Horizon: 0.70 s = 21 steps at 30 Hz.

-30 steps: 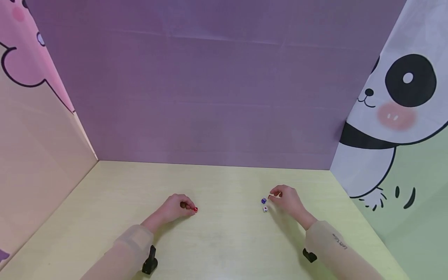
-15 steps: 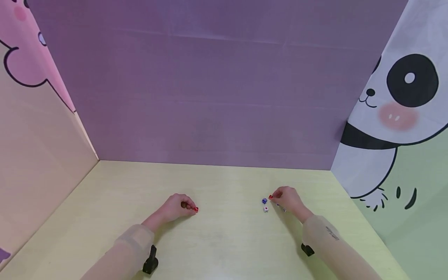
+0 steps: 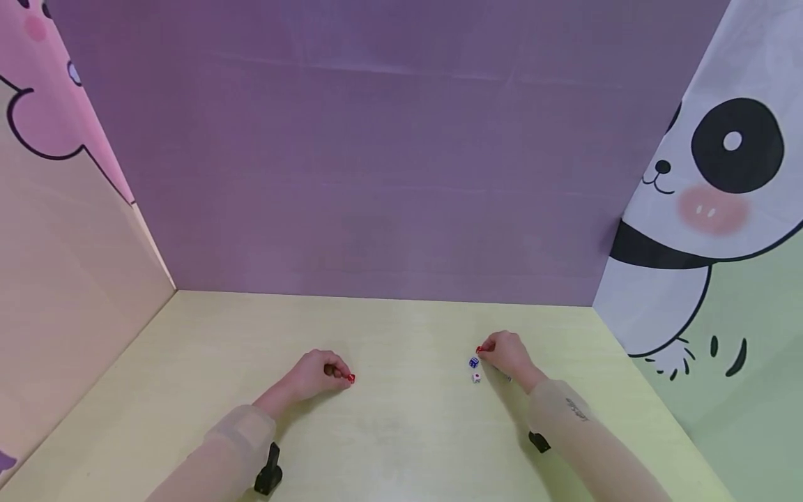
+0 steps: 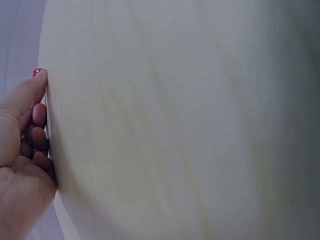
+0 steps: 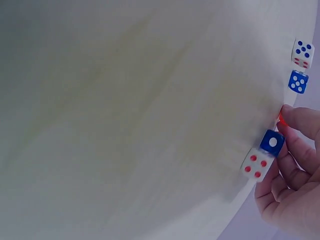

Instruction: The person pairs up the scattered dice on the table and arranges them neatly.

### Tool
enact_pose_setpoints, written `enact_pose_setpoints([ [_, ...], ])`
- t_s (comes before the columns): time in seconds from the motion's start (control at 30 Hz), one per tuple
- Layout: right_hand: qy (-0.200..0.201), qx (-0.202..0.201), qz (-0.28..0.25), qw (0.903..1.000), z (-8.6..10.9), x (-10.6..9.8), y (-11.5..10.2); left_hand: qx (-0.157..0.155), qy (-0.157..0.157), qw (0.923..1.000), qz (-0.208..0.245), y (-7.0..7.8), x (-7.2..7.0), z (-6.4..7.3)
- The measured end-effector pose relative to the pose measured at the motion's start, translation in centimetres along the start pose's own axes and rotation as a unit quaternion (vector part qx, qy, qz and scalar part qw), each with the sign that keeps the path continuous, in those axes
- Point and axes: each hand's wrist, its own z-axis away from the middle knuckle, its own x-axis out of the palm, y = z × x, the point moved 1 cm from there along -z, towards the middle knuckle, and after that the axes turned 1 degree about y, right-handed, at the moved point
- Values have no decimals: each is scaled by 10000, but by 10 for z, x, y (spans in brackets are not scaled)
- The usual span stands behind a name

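On the left side of the table, my left hand [image 3: 316, 373] pinches a red die [image 3: 351, 378] between thumb and fingertip. Its white pips show in the left wrist view, where the hand [image 4: 22, 135] has its other fingers curled. My right hand [image 3: 509, 354] pinches another red die [image 3: 479, 349], mostly covered by the fingertips in the right wrist view. Just nearer than that die lie a blue die [image 3: 473, 362] and a white die [image 3: 476, 378]. Under the right palm are a second blue die [image 5: 272, 142] and a second white die [image 5: 257, 164], largely hidden in the head view.
The pale wooden table [image 3: 401, 432] meets a purple wall panel [image 3: 376, 174] at the back. A cartoon-printed panel [image 3: 715, 223] stands along the right, and a pinkish panel [image 3: 63, 265] along the left. A black wrist device [image 3: 268, 474] hangs below the left sleeve.
My right hand has shifted slightly left and away with the red die, and its forearm has swung left. The dice under that palm came partly into view. The left hand keeps its place.
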Motion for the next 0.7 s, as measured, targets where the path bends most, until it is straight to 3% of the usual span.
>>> enact_pose_setpoints([
  [0.33,-81,68,-81,9999,-15,10,-16,-11,-13,10000,34,0,1,1],
  [0.7,-281,-209,129,9993,-22,18,-47,33,35,10000,9,1,0,2],
])
